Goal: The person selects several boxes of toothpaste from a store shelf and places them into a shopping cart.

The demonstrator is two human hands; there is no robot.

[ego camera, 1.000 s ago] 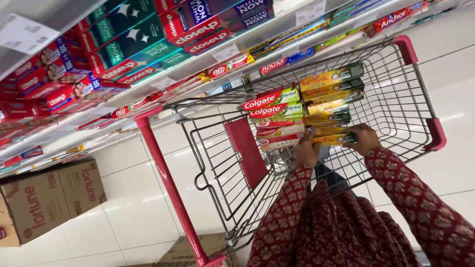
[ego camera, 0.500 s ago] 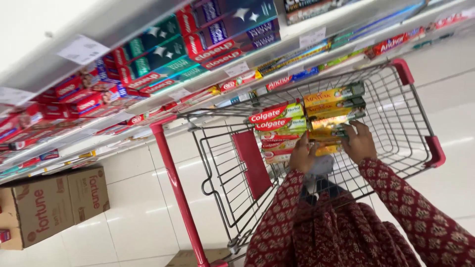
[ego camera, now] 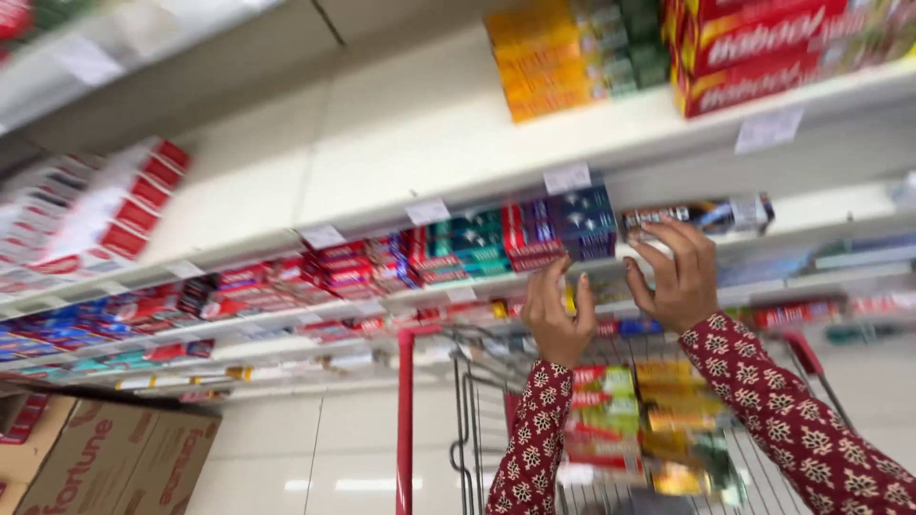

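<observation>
Cardboard cartons (ego camera: 105,458), brown with red lettering, sit on the pale floor at the far left, below long white shelves packed with red, white and blue toothpaste boxes (ego camera: 258,286) laid flat on their sides, so their long faces show to the aisle. Further right, a block of teal, red and dark blue cartons (ego camera: 515,234) stands on the same white shelf edge (ego camera: 429,205), under small paper price tags. The left hand (ego camera: 558,319), in a dark red patterned sleeve, is raised just under that block with its fingers (ego camera: 584,296) loosely spread and holding nothing; it hovers near the shelf lip, apart from the boxes. The right hand (ego camera: 679,277) is lifted beside it, its fingers spread around the near end of a long dark box with a pale label (ego camera: 701,215), which lies on the shelf at about head level; whether they press it firmly I cannot tell through the blur. Below both hands stands a wire shopping trolley with red trim (ego camera: 448,420), its basket carrying stacked red, green and yellow toothpaste boxes (ego camera: 649,429).
</observation>
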